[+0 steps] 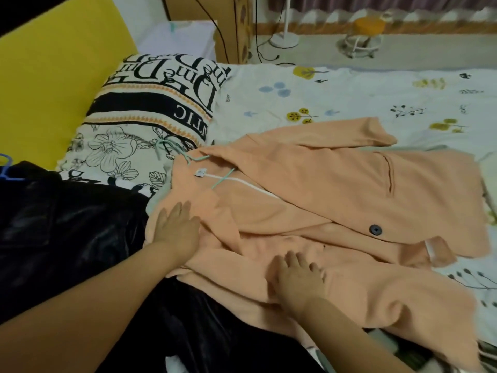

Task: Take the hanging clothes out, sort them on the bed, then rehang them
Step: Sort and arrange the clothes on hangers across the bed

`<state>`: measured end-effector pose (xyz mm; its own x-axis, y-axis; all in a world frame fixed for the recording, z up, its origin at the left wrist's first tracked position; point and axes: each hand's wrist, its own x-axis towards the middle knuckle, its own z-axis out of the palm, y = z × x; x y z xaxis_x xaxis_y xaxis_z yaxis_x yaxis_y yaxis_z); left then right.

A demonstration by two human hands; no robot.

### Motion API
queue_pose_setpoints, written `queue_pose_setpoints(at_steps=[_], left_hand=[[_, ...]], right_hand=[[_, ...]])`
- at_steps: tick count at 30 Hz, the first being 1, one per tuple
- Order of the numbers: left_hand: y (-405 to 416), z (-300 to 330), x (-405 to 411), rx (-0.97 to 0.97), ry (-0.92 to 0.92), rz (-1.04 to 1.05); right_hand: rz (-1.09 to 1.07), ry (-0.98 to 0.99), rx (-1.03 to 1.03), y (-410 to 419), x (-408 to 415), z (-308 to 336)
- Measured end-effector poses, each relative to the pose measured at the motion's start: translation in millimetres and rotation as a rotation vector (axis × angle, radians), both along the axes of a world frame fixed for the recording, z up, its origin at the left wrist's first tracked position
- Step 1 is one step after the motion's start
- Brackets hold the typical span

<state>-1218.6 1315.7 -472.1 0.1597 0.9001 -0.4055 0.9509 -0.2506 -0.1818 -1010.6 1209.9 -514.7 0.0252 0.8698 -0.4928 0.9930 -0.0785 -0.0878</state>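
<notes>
A soft peach coat (336, 189) lies spread across the bed's printed sheet (363, 95), its mint wire hanger (172, 149) poking out at the collar. Left hand (176, 227) and right hand (295, 278) both press flat on the fabric, fingers spread, beside a glossy black jacket (67, 238)

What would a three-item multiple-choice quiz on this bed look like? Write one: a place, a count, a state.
1. Where does the peach coat lie?
A. on the floor
B. on the bed
C. in a wardrobe

2. How many dark buttons show on it?
A. one
B. three
C. five

3. How is the left hand?
A. clenched in a fist
B. flat on the coat
C. gripping the hanger

Key: 1 B, it is spread over the patterned sheet; 2 A, a single dark button shows; 3 B, its fingers lie straight on the fabric.
</notes>
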Motion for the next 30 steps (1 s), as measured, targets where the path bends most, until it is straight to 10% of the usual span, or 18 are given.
queue_pose_setpoints(at_steps=[15,30], left_hand=[[-147,59,113,-0.139,-0.526,-0.189],[-303,19,214,-0.219,-0.284,-0.341]], right_hand=[[-0.035,-0.008,0.310,-117,70,108],[-0.367,-0.213,0.075,-292,221,60]])
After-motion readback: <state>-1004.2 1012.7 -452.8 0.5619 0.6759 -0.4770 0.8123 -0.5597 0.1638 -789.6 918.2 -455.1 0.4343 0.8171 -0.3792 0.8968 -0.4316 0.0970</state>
